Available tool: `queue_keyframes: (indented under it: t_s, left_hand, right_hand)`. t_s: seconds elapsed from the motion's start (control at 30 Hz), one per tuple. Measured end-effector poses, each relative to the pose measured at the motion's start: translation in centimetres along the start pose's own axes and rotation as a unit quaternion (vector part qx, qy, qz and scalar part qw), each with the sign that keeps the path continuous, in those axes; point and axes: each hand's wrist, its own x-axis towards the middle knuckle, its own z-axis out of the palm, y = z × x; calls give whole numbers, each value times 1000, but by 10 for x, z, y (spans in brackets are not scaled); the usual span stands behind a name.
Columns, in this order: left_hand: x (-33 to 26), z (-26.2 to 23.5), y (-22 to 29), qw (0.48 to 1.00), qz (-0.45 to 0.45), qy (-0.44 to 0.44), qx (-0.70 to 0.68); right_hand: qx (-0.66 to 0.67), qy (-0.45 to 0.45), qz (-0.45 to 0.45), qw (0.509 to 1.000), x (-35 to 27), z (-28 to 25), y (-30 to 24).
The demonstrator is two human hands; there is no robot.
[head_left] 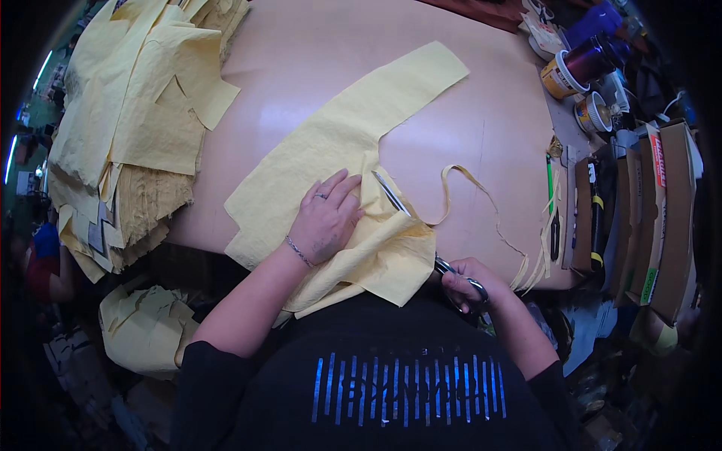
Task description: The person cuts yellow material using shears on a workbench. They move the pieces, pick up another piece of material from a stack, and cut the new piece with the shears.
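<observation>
A large piece of yellow fabric lies across the table, its near part bunched and folded over the front edge. My left hand rests flat on it with the fingers stretched out. At the front edge, my right hand grips the handles of a pair of scissors. Their blades run under a fold of the fabric, and the tips show beyond it; the middle of the scissors is hidden. A thin yellow strip curls away to the right of the blades.
Stacked yellow fabric pieces cover the left of the table. Narrow offcuts hang at the front right edge. Tubs, pens and cardboard boxes line the right side. More yellow fabric lies below at left.
</observation>
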Motion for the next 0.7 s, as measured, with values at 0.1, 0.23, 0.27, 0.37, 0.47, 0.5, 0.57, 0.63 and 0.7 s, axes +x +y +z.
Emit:
queue_keyframes:
  t_s: [0.1,0.23,0.27,0.37,0.47,0.5,0.57,0.63,0.7]
  left_hand:
    - [7,-17,8,988,-85,-126,-30]
    - [4,-22,8,980,-70,-184,1]
    - [3,-24,9,975,-77,-209,5]
    - [-3,-30,13,971,-75,-225,6]
    - [-12,-28,19,972,-45,-233,10]
    - [-13,-27,21,968,-24,-249,16]
    - [-14,-25,26,965,-19,-261,35]
    - [-14,-19,29,970,-25,-239,41]
    - [-16,-14,32,980,-16,-193,52]
  right_hand:
    - [14,-30,-25,999,2,-2,3]
    - [39,-34,-41,998,1,-1,6]
    - [40,-34,-42,998,1,0,7]
    - [50,-23,-47,997,2,5,4]
    - [42,15,-24,999,4,12,8]
    - [43,18,-23,999,4,13,7]
    - [57,4,-21,998,4,14,4]
    - [27,14,-9,999,4,13,3]
    - [-5,22,2,1000,2,9,-2]
